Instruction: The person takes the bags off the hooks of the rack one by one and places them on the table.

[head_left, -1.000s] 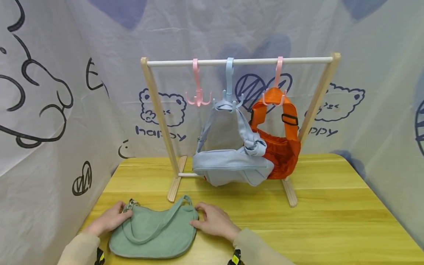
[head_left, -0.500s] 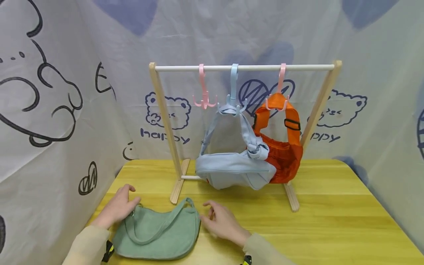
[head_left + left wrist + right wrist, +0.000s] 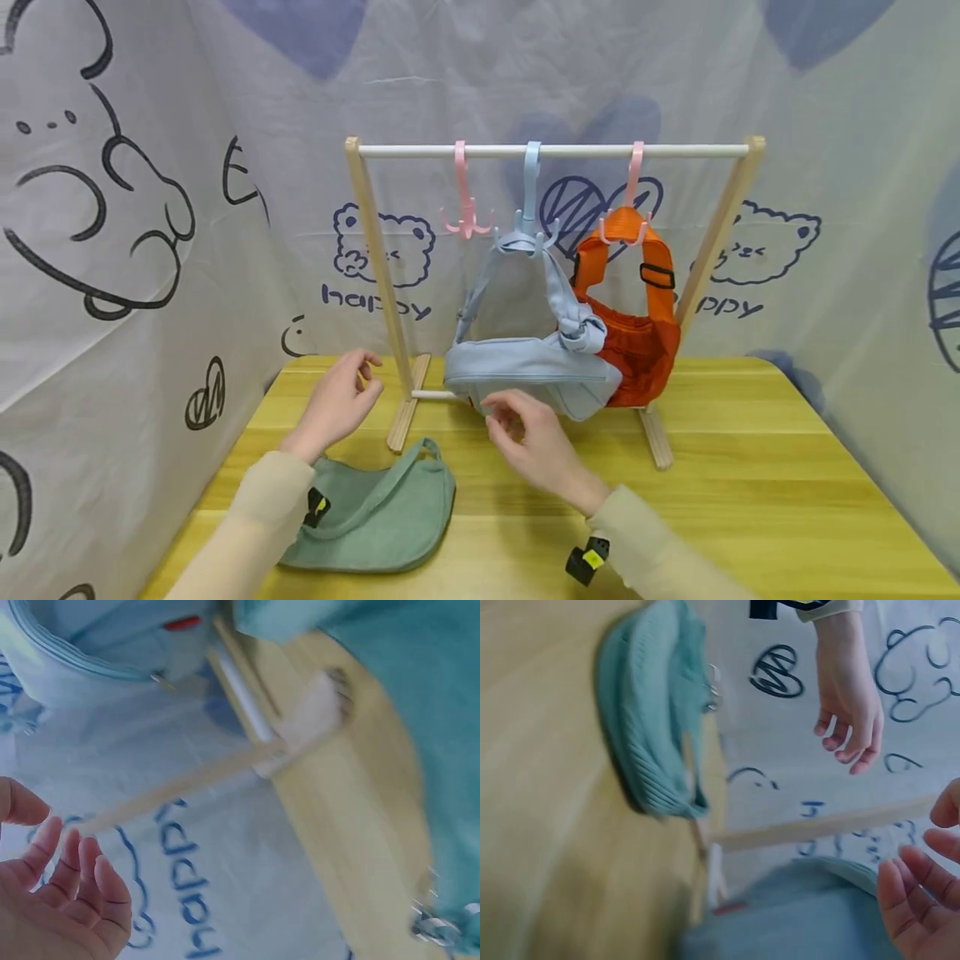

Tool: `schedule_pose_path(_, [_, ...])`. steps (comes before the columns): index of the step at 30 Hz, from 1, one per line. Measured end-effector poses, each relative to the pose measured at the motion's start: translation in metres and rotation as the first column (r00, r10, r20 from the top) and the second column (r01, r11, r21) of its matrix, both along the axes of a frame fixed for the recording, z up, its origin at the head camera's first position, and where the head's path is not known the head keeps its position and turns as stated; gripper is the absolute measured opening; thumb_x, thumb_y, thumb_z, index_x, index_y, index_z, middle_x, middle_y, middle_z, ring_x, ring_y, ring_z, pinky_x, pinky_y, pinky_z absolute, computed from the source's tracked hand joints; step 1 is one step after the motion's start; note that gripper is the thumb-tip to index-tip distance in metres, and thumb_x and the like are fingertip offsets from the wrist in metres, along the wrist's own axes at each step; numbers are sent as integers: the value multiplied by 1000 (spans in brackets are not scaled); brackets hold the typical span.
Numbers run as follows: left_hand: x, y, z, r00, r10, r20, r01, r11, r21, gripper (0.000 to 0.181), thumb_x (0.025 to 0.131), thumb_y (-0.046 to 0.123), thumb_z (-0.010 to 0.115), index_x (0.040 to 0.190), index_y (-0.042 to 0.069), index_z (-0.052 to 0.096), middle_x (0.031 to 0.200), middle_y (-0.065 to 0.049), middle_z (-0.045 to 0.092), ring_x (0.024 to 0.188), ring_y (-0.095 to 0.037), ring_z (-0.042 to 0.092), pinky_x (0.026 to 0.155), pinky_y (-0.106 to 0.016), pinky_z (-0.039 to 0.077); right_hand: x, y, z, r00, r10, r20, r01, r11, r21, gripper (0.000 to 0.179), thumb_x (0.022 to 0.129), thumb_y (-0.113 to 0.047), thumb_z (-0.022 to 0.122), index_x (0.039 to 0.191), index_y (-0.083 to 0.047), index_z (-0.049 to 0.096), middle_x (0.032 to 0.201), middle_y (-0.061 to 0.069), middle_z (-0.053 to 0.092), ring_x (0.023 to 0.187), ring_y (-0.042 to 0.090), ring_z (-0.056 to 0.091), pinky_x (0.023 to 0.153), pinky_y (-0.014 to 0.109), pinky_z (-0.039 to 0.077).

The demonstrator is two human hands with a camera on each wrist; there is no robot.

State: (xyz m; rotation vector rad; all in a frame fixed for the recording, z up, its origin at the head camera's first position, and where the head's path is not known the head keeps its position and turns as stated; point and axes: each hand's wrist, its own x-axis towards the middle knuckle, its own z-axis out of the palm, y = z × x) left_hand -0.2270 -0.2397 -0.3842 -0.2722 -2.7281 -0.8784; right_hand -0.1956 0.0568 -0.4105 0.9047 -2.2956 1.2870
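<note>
My left hand (image 3: 341, 404) is raised above the far side of the green shoulder bag (image 3: 397, 517), its fingers loosely bent and holding nothing. The bag lies flat on the table, partly covered by my left forearm in the head view; its metal strap ring (image 3: 435, 926) shows in the left wrist view. My right hand (image 3: 532, 437) is in the air in front of the light blue bag (image 3: 517, 362), overlapping its lower edge in the head view, with relaxed fingers and nothing in them. That blue bag hangs by its knotted strap from a blue hook (image 3: 529, 200).
A wooden rack with a white bar (image 3: 390, 152) stands at the back of the table (image 3: 720, 517). An orange bag (image 3: 645, 350) hangs from the right pink hook (image 3: 633, 179). The left pink hook (image 3: 465, 200) carries nothing. Printed cloth (image 3: 247, 83) encloses the table.
Both hands have let go of the green bag and moved up and forward, toward the rack. The green bag stays on the table. The head view has shifted slightly.
</note>
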Motion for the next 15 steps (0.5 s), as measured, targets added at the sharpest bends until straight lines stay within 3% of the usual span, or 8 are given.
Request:
schedule_pose_path(8, [-15, 41, 24, 993, -64, -100, 74, 992, 98, 28, 93, 9, 54, 120, 7, 58, 109, -10, 60, 97, -25, 60, 85, -38, 51, -20, 26, 40, 983, -95, -157, 82, 993, -85, 18, 94, 0, 61, 110, -1, 68, 94, 10, 67, 83, 17, 63, 66, 31, 58])
schedule_pose_path(15, [-19, 64, 36, 978, -79, -194, 120, 971, 206, 31, 92, 4, 54, 123, 3, 58, 114, -14, 61, 101, -27, 61, 90, -44, 54, -32, 35, 69, 928, -188, -322, 150, 979, -139, 19, 91, -1, 62, 109, -3, 68, 101, 14, 62, 86, 22, 59, 76, 39, 54])
